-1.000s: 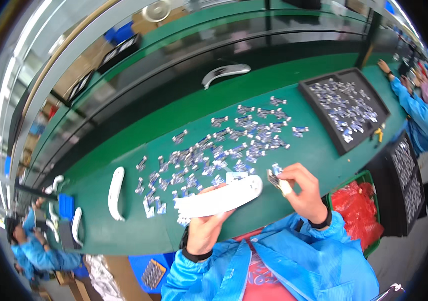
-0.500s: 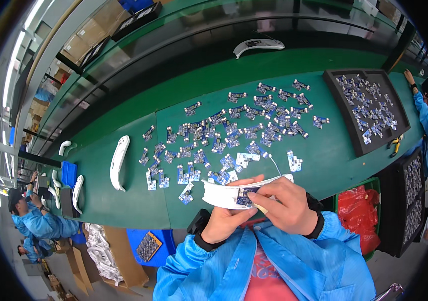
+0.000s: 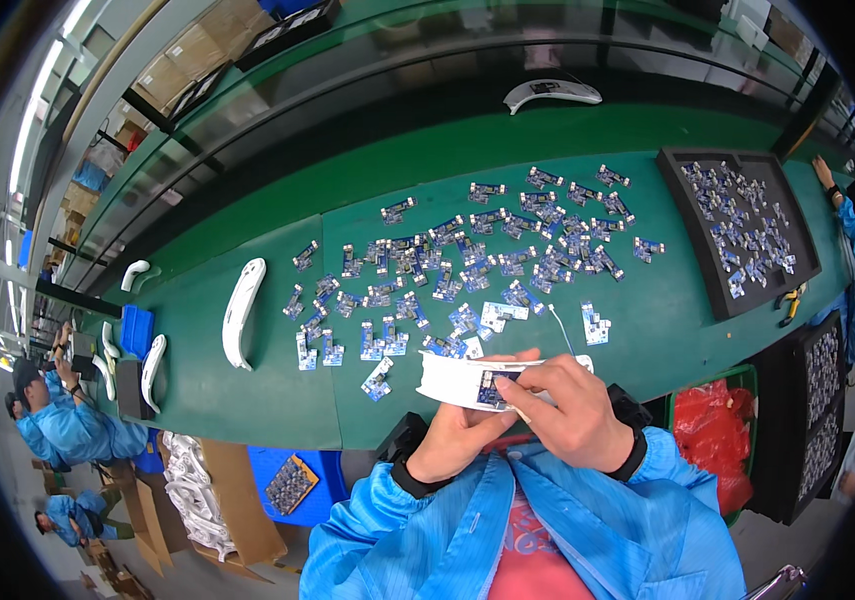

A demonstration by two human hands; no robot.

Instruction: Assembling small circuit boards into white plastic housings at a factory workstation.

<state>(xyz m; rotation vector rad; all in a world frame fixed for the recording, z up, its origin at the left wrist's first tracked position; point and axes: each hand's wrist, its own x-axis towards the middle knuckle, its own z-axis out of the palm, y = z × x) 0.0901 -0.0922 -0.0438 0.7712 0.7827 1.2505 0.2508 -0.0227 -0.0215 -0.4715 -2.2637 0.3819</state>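
1. Gripping a white curved plastic shell [image 3: 467, 380] from below, the left hand [image 3: 457, 440] is closing its fingers around the underside, just in front of the person's chest.
2. The right hand [image 3: 572, 410] is pinching a small blue circuit board [image 3: 492, 385] against the inside of that shell, with the thumb and fingertips pressing down on it.
3. Both hands are hovering over the near edge of the green table [image 3: 647, 330], touching each other around the shell.
4. A scatter of small blue circuit boards [image 3: 467, 260] is lying across the middle of the table, well apart from the hands.
5. Another white shell [image 3: 240, 310] is lying on the table to the left, beside the boards.
6. A black tray [image 3: 712, 290] holding more boards is sitting at the right.
7. A third white shell [image 3: 552, 93] is resting on the far side.
8. A red bag [image 3: 712, 440] is sitting in a green bin just right of the person.
9. Co-workers in blue coats are sitting at the far left [image 3: 67, 425] and far right [image 3: 852, 235].
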